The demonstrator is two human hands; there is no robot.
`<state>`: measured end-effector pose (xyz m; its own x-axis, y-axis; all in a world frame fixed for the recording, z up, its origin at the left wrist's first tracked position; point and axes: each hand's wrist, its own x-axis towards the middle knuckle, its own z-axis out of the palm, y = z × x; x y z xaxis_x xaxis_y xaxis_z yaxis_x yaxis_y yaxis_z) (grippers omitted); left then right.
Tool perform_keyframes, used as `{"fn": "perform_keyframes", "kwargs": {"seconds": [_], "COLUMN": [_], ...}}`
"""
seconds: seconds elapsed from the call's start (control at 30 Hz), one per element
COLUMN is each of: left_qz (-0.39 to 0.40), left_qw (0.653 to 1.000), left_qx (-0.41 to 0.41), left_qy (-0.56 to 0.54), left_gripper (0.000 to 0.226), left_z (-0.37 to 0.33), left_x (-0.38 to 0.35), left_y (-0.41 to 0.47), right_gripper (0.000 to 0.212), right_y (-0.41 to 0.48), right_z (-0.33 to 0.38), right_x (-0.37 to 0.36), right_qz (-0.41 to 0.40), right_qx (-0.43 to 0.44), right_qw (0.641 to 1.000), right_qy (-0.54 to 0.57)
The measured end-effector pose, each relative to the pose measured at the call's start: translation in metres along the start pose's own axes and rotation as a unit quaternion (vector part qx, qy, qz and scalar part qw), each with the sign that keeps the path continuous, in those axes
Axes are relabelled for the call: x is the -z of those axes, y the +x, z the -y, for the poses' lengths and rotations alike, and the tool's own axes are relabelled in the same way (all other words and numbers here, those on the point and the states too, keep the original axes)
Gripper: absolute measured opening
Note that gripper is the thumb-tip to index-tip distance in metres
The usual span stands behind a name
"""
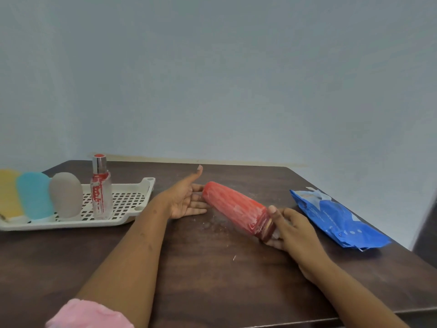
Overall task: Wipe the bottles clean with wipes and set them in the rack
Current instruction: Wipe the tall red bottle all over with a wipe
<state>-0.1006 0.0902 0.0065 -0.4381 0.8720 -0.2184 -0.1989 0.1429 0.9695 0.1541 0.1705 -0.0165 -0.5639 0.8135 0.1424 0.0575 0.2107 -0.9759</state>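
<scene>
One red bottle (234,209) mid-table | left hand (186,202) flat against far end | right hand (293,230) grips near end | rack (147,183) far-left | wipes pack (335,221) right edge

The scene is lit softly and rather dimly, and only faint shadows are cast on the dark table (212,280) beneath the forearms (132,252). The right hand (293,230) and the cap end of the red bottle (236,209) are smeared by motion blur, while the table's edges are bent by wide-angle distortion.

Print on blue pack (340,221), clear bottle (101,192): illegible.
</scene>
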Motion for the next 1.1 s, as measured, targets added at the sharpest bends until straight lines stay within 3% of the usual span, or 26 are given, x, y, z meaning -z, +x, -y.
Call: {"fn": "perform_keyframes", "kwargs": {"seconds": [0.17, 0.3, 0.43, 0.6, 0.7, 0.77, 0.87, 1.0, 1.1], "left_qz": [-0.065, -0.158, -0.15, -0.17, -0.208, -0.223, -0.239, -0.251, -0.261], "left_qw": [0.994, 0.959, 0.924, 0.91, 0.905, 0.907, 0.91, 0.917, 0.916], "left_qx": [-0.088, -0.2, -0.26, -0.269, -0.257, -0.25, -0.243, -0.222, -0.219], "left_qy": [-0.003, -0.122, -0.235, -0.265, -0.266, -0.255, -0.236, -0.219, -0.209], "left_gripper": [0.084, 0.085, 0.059, 0.071, 0.071, 0.07, 0.068, 0.068, 0.068], "left_z": [0.004, 0.0, -0.006, -0.003, -0.003, -0.002, -0.001, -0.001, -0.002], "left_x": [-0.007, -0.004, -0.001, -0.007, -0.008, -0.01, -0.01, -0.011, -0.013], "left_y": [0.005, 0.005, 0.0, 0.003, 0.003, 0.002, 0.001, 0.001, -0.001], "right_gripper": [0.039, 0.043, 0.042, 0.043, 0.034, 0.028, 0.025, 0.031, 0.025], "right_y": [0.01, 0.021, 0.025, 0.024, 0.024, 0.026, 0.028, 0.024, 0.025], "right_z": [0.01, 0.015, 0.014, 0.012, 0.008, 0.001, -0.005, -0.005, -0.004], "right_x": [-0.013, -0.039, -0.054, -0.054, -0.057, -0.055, -0.043, -0.03, -0.034], "right_qz": [0.037, 0.064, 0.082, 0.081, 0.024, -0.038, -0.09, -0.072, -0.06], "right_qx": [-0.106, -0.116, -0.083, -0.071, -0.033, 0.053, 0.2, 0.231, 0.234], "right_qw": [0.977, 0.965, 0.976, 0.983, 0.994, 0.998, 0.953, 0.953, 0.943], "right_qy": [0.18, 0.226, 0.185, 0.147, 0.099, -0.021, -0.211, -0.184, -0.228]}}
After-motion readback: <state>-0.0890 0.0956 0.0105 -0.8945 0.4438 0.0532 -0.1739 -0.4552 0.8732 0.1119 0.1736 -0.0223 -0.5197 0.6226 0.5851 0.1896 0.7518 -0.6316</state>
